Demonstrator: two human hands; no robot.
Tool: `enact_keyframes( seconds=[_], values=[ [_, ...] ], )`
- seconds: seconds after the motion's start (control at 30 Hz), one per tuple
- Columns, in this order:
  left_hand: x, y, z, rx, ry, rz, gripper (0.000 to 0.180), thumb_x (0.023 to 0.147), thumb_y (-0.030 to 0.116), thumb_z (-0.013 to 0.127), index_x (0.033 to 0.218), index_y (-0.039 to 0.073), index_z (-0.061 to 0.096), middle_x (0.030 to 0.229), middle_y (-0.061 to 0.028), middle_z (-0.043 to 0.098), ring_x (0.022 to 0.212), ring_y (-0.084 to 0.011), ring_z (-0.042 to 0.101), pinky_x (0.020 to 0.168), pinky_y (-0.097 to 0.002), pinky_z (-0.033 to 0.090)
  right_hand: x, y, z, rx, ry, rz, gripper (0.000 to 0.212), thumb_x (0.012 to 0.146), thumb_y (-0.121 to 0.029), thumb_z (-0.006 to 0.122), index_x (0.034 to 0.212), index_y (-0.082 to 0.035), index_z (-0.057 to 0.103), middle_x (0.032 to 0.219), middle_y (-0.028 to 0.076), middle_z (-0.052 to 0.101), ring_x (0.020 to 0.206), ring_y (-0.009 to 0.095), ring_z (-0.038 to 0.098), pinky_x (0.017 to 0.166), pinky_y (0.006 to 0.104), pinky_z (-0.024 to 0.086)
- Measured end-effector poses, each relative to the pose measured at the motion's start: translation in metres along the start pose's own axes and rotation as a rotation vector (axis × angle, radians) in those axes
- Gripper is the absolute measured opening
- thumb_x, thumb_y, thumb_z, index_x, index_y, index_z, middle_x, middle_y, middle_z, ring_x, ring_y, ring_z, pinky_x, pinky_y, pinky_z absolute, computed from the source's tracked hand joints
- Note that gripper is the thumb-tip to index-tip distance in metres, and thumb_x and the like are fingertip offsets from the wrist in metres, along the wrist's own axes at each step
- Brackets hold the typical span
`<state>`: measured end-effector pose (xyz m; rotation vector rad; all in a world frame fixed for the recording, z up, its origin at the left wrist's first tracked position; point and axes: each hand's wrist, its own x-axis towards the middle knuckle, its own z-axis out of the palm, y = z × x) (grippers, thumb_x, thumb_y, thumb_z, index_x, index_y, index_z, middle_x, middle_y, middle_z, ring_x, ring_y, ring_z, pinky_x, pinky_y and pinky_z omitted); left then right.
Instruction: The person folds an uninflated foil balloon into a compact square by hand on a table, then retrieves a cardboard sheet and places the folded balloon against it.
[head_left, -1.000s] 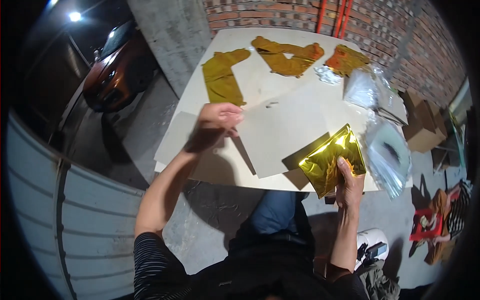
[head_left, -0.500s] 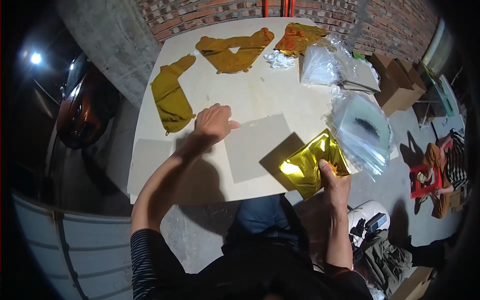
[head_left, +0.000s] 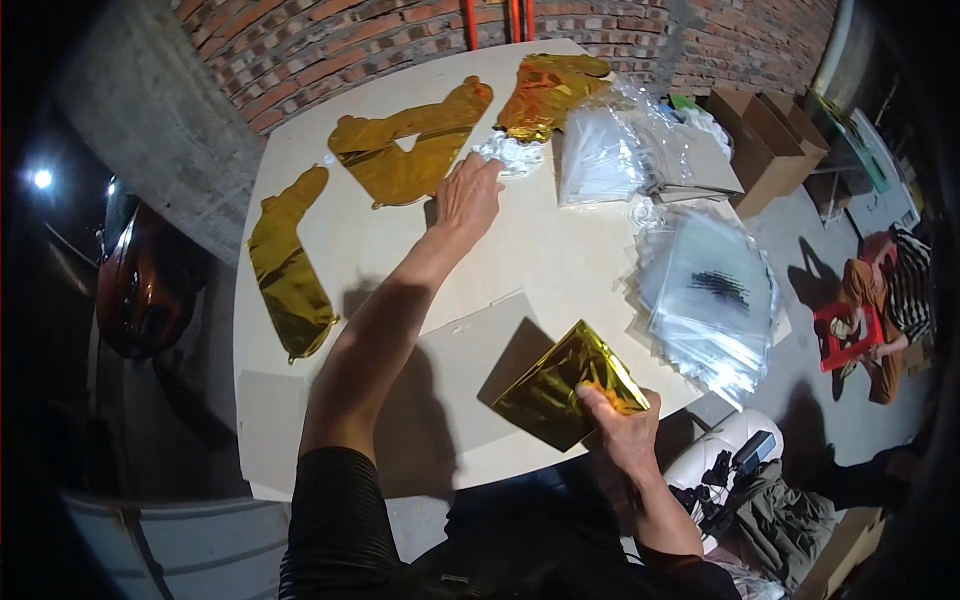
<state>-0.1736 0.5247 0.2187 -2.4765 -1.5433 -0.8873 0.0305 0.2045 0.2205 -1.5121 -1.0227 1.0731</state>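
Observation:
In my right hand (head_left: 622,420) is a folded square of shiny gold foil (head_left: 555,385), pinched at its right edge with the thumb on top. It is held above the near edge of the table. My left hand (head_left: 468,198) reaches forward over the table, fingers stretched toward a small heap of white strips or ribbon (head_left: 515,155). Its fingertips are at the heap's near side; whether they touch it I cannot make out. Just left of that hand lies a flat gold foil balloon (head_left: 385,165) with a triangular opening. A curved gold foil balloon (head_left: 290,270) lies farther left.
More crumpled gold foil (head_left: 550,95) is at the table's far edge. Clear plastic bags (head_left: 610,155) and fanned clear sleeves (head_left: 710,290) cover the right side. A grey card (head_left: 470,360) lies near me. Cardboard boxes (head_left: 755,150) and another person (head_left: 880,300) are off to the right.
My left hand has moved forward and right, from beside the grey card to the white heap, its fingers stretching out. The folded gold foil, still in my right hand, has tilted. The view has shifted.

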Motion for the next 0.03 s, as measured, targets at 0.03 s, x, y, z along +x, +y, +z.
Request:
enact_keyframes(
  seconds=[0.03],
  values=[
    [0.0058,0.0016,0.0091,-0.010,-0.007,0.007,0.028,0.089,0.013,0.079,0.117,0.009,0.076,0.109,-0.0167,0.071,0.107,-0.0353,0.070,0.085,-0.0457,0.056,0.0016,-0.0023,0.0012,0.019,-0.030,-0.010,0.022,0.094,-0.017,0.080,0.096,0.004,0.077,0.074,-0.001,0.068,0.065,0.006,0.057,0.059,0.0259,0.046]
  ],
)
